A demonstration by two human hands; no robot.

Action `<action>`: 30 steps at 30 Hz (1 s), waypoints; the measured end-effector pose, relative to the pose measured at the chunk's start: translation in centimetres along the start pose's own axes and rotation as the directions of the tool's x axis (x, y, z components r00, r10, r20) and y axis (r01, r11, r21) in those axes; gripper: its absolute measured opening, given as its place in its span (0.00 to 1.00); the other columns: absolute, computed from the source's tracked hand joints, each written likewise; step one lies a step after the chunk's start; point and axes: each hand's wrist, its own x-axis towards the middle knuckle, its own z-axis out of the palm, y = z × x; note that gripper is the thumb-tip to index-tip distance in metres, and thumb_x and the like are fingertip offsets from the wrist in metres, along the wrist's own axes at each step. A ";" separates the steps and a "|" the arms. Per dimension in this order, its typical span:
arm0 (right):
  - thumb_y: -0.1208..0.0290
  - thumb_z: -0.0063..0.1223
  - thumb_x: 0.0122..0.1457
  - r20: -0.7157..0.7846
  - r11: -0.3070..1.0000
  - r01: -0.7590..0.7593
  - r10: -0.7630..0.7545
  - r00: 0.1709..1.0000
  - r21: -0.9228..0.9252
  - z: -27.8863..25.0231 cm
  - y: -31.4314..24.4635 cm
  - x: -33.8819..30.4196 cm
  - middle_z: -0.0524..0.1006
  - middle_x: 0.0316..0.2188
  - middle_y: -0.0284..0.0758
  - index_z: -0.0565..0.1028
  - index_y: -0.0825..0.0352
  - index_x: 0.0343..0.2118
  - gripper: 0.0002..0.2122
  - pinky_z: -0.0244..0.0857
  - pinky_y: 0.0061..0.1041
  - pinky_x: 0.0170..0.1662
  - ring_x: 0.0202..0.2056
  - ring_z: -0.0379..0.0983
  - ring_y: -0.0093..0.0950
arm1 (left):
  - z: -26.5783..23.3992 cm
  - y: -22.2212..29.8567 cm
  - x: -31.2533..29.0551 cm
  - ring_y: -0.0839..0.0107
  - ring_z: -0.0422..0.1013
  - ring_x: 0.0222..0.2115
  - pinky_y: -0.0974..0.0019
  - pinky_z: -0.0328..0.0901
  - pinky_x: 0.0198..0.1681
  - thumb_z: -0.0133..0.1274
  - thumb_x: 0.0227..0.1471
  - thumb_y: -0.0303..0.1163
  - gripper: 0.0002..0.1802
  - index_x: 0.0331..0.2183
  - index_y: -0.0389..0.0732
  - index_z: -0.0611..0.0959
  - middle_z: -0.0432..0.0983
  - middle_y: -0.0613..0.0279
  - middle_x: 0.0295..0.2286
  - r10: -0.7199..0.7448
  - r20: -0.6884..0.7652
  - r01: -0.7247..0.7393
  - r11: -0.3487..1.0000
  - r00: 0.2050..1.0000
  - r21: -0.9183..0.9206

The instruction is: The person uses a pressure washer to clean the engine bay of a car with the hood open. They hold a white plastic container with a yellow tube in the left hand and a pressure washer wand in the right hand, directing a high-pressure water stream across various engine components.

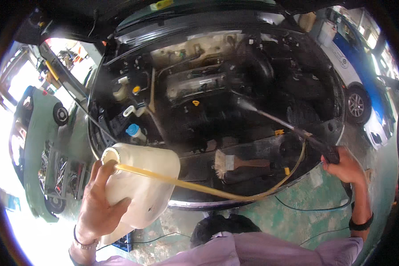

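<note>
Currently, the right hand (348,167) has its fingers wrapped around the gun (330,151), near-right of the engine (199,84); the long wand (275,119) slants from them toward the engine. Near-left of it, the left hand (103,208) clasps the jug (142,188).

White daylight blows out the far left and flares at upper right; the wide black metal engine bay (226,133) sits dim and slightly soft. Straight edges bow toward the blackened rim.
</note>
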 end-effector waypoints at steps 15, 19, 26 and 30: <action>0.68 0.62 0.47 0.355 0.946 0.264 -0.316 0.880 0.186 3.0 -6.1 2.4 0.77 0.37 0.40 0.79 0.63 0.40 0.15 0.65 0.39 0.51 0.47 0.72 0.42 | -1.1 2.3 0.3 0.41 0.69 0.45 0.51 0.67 0.46 0.61 0.41 0.21 0.36 0.55 0.43 0.70 0.67 0.46 0.47 -0.035 0.091 0.025 0.993 0.995 0.118; 0.71 0.59 0.47 0.049 0.755 0.656 -0.655 0.754 -0.011 5.3 -6.8 2.4 0.79 0.26 0.39 0.77 0.66 0.33 0.10 0.69 0.35 0.37 0.31 0.77 0.39 | -0.9 2.4 0.2 0.40 0.68 0.46 0.51 0.66 0.48 0.60 0.42 0.21 0.36 0.55 0.43 0.70 0.65 0.46 0.48 -0.060 0.090 0.043 0.983 0.994 0.176; 0.73 0.59 0.46 0.232 0.719 0.606 -0.689 0.687 0.341 6.6 -7.3 4.3 0.77 0.22 0.40 0.76 0.70 0.31 0.09 0.69 0.33 0.31 0.24 0.77 0.35 | -0.4 2.2 0.2 0.40 0.68 0.45 0.49 0.66 0.47 0.61 0.42 0.22 0.35 0.54 0.42 0.70 0.66 0.45 0.46 -0.059 0.041 0.047 0.967 0.997 0.252; 0.73 0.59 0.47 0.247 0.736 0.601 -0.673 0.697 0.312 7.3 -7.2 4.5 0.77 0.23 0.40 0.76 0.70 0.32 0.09 0.69 0.32 0.31 0.25 0.78 0.33 | -0.3 2.0 0.1 0.40 0.68 0.44 0.49 0.66 0.46 0.62 0.40 0.22 0.37 0.54 0.41 0.70 0.66 0.45 0.45 -0.038 0.042 0.025 0.962 0.998 0.273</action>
